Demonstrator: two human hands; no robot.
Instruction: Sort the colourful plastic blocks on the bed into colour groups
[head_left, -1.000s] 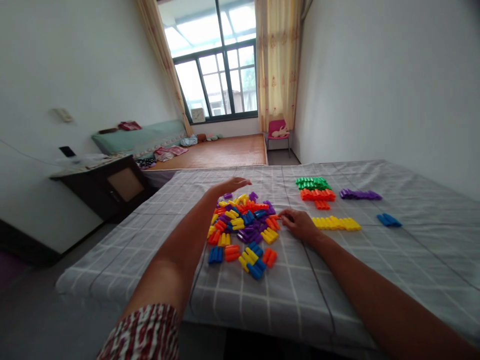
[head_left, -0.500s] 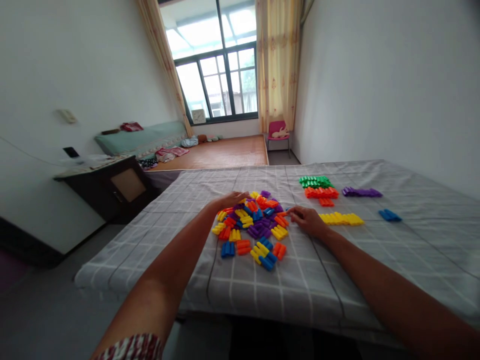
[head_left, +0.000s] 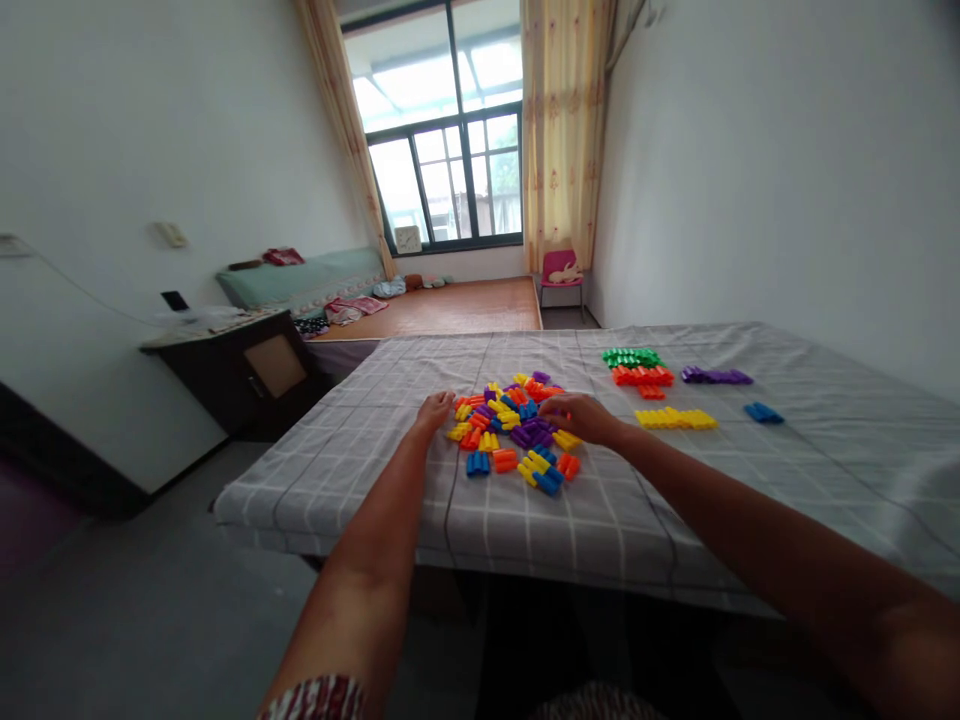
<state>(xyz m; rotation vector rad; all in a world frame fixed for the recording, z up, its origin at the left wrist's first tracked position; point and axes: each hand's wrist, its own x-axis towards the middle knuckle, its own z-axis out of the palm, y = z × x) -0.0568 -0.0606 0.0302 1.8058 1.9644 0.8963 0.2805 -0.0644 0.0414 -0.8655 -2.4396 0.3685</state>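
A loose pile of small plastic blocks (head_left: 532, 432), each like short tubes joined side by side, lies on the table in purple, yellow, orange and blue. At the pile's left edge is my left hand (head_left: 436, 408), its fingers stretched out beside an orange block (head_left: 471, 401). My right hand (head_left: 581, 415) reaches over the pile's right side with curled fingers, tips down among the blocks; whatever they pinch is hidden. Just below that hand sits a yellow block (head_left: 567, 440).
Farther right, blocks lie sorted by colour: green (head_left: 632, 357), orange (head_left: 643, 376), purple (head_left: 716, 376), yellow (head_left: 676, 419) and blue (head_left: 763, 413). A grey checked cloth (head_left: 360, 470) covers the table. Beyond stand a bed (head_left: 472, 305), a pink chair (head_left: 561, 268) and a dark cabinet (head_left: 225, 380).
My left hand has drawn back from the top of the pile to its left edge. My right hand has moved left, from beside the pile to over its right part. The view has shifted slightly.
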